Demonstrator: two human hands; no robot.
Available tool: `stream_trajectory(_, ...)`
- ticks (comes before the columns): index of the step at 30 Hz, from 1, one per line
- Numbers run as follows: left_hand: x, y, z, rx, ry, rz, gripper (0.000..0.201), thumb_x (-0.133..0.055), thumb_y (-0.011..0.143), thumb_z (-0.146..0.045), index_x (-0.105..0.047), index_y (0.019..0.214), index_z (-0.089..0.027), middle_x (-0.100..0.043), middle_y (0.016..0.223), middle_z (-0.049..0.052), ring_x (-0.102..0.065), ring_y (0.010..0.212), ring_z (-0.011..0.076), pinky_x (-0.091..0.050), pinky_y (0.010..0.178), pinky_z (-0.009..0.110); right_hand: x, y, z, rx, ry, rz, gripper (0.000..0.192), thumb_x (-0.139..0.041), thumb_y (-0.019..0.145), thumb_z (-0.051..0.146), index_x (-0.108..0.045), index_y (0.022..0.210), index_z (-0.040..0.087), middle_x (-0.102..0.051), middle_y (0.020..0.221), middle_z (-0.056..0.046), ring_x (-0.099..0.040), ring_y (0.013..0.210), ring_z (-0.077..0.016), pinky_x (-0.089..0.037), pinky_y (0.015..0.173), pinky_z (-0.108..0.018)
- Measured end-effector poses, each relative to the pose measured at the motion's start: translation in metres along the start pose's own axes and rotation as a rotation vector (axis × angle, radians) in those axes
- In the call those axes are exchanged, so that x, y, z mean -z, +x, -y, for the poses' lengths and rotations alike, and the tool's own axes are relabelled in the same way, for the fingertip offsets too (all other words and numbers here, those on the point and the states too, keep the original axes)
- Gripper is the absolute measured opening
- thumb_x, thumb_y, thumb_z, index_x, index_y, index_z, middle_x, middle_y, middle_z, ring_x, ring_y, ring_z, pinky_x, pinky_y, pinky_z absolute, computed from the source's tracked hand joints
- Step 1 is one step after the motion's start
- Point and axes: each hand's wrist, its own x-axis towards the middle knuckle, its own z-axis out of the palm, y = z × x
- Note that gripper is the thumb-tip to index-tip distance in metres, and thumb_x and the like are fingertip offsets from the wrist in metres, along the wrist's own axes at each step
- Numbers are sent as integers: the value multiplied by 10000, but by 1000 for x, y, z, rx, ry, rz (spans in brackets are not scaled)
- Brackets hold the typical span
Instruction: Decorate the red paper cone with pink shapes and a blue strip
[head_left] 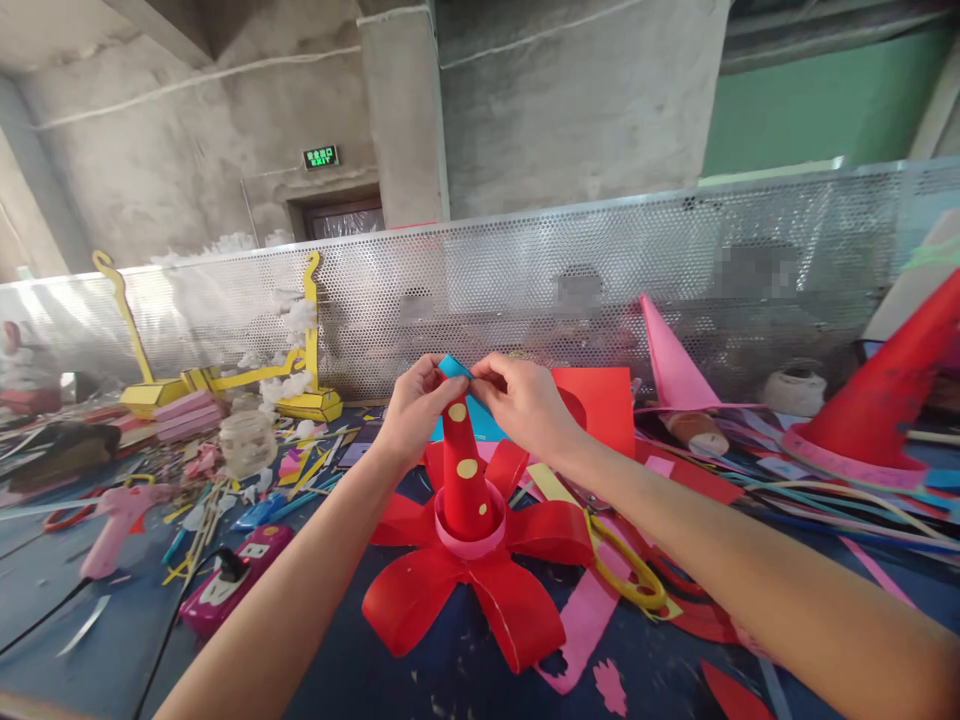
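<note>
A red paper cone [463, 455] with yellow dots stands in a pink ring [471, 545] at the centre of a red paper flower [517, 600] with looped petals. At the cone's top is a blue paper strip [452, 367]. My left hand [415, 405] pinches the strip from the left, its fingers closed at the cone's tip. From the right, my right hand [521, 395] pinches the same strip between thumb and fingers. Part of a larger blue paper piece [484, 418] shows behind the cone; the hands hide some of it.
Yellow-handled scissors [634, 570] lie right of the flower among pink and red scraps. On the left are a pink glue gun [120, 525], a purple power strip [238, 575] and a glass jar [247, 443]. A red cone hat [877, 400] stands at right. A perforated metal screen [510, 290] runs behind.
</note>
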Motion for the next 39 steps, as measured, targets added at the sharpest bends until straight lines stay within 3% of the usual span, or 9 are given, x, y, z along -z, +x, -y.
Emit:
stream_trajectory(5, 1, 1, -3, 29, -3, 2, 258, -772, 716, -267, -581, 854, -161, -617, 754, -16, -584, 668, 100, -461, 643, 222, 0, 1, -2, -24, 36, -25, 82, -576, 844, 179, -625, 780, 192, -671, 681, -7, -607, 659, -158, -430, 619, -262)
stream_trajectory(9, 1, 3, -5, 41, -10, -16, 245, -764, 740, -305, -591, 844, -168, -555, 680, -43, -521, 586, 77, -432, 571, 205, -1, 2, -2, -53, 66, -28, 85, -577, 836, 179, -623, 764, 190, -685, 704, -15, -615, 675, -162, -434, 628, -268)
stream_trajectory(16, 2, 9, -1, -63, 78, -61, 194, -714, 803, -319, -594, 789, -167, -503, 662, -39, -460, 584, 73, -408, 550, 196, -2, 3, 1, -132, 96, -8, 54, -582, 796, 183, -630, 772, 179, -650, 700, -15, -581, 683, -162, -416, 624, -281)
stream_trajectory(20, 3, 10, 1, -82, 101, -76, 183, -697, 816, -322, -597, 794, -170, -499, 671, -35, -459, 590, 78, -406, 547, 201, -2, 5, 2, -200, 203, 29, 138, -606, 808, 298, -644, 759, 175, -631, 696, -12, -557, 662, -153, -400, 594, -278)
stream_trajectory(29, 0, 10, 2, -97, 92, -69, 170, -701, 799, -307, -597, 783, -175, -505, 667, -36, -459, 588, 80, -408, 550, 199, -8, 8, 1, -107, 79, -31, 160, -555, 841, 222, -556, 683, 201, -546, 604, 26, -476, 567, -125, -340, 565, -272)
stream_trajectory(32, 1, 10, 3, -97, 100, -66, 174, -702, 800, -317, -602, 796, -174, -515, 681, -34, -475, 603, 82, -423, 571, 203, -6, 4, 1, -103, 87, -34, 146, -574, 857, 237, -611, 723, 193, -604, 637, 7, -550, 617, -147, -386, 594, -278)
stream_trajectory(34, 3, 11, 3, -93, 106, -73, 179, -702, 801, -323, -606, 803, -173, -510, 688, -35, -470, 608, 83, -425, 577, 206, -3, 0, -1, -141, 122, -24, 82, -633, 841, 253, -671, 848, 181, -683, 741, -25, -631, 726, -181, -450, 666, -295)
stream_trajectory(36, 4, 11, 4, -86, 108, -81, 180, -700, 804, -324, -604, 805, -172, -502, 692, -36, -462, 609, 83, -423, 578, 208, -1, -2, -3, -183, 147, -14, 183, -680, 811, 238, -683, 981, 171, -720, 836, -50, -662, 811, -205, -482, 734, -318)
stream_trajectory(39, 4, 11, 4, -69, 101, -81, 182, -697, 810, -323, -593, 805, -174, -501, 688, -35, -460, 607, 83, -417, 578, 212, -1, -3, -5, -181, 113, 3, 76, -649, 825, 223, -673, 877, 173, -693, 771, -34, -634, 745, -186, -468, 674, -299)
